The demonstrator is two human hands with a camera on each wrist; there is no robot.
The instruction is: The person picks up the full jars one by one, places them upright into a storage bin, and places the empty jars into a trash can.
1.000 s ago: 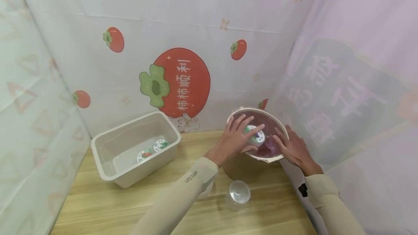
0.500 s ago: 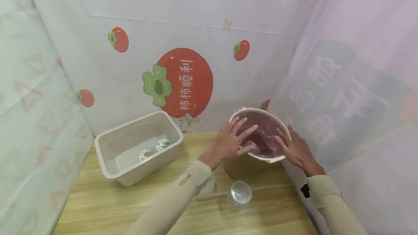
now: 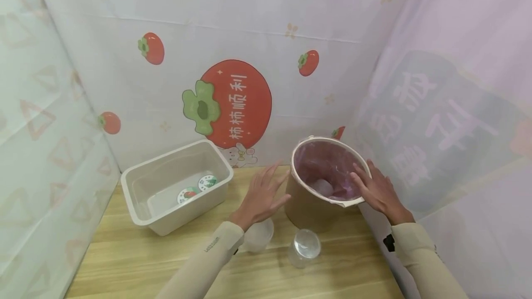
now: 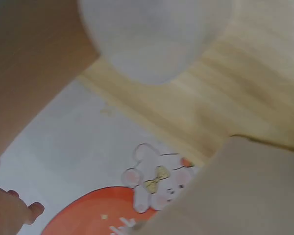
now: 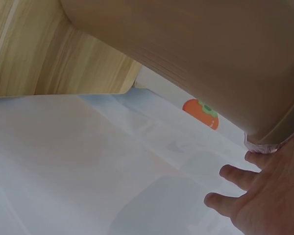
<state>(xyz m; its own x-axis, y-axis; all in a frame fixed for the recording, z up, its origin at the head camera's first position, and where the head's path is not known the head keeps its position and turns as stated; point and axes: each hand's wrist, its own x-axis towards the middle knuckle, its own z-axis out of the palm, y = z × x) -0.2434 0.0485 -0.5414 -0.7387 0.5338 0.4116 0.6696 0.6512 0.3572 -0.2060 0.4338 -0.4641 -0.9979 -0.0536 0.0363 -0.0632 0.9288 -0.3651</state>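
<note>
My left hand [image 3: 262, 195] is held in the air with its fingers spread and nothing in them, just left of a brown waste bin [image 3: 305, 206]. My right hand [image 3: 379, 193] holds the bin's right rim, the thumb over the inside and the other fingers outside. Inside the bin, on a purplish liner [image 3: 347, 183], lies a pale translucent cup-like piece [image 3: 323, 188]. On the wooden table, a clear plastic cup [image 3: 305, 246] stands in front of the bin. Another translucent cup [image 3: 258, 235] is partly covered by my left wrist, and looms blurred in the left wrist view.
To the left stands a beige rectangular tub [image 3: 137, 218] with two round labelled pieces [image 3: 188, 195] in it. White printed cloth walls [image 3: 332, 8] enclose the table [image 3: 137, 266] at the back and on both sides.
A round labelled piece under my left hand has dropped into the bin. My left hand has moved left and down, away from the bin's mouth. The right hand stays on the rim.
</note>
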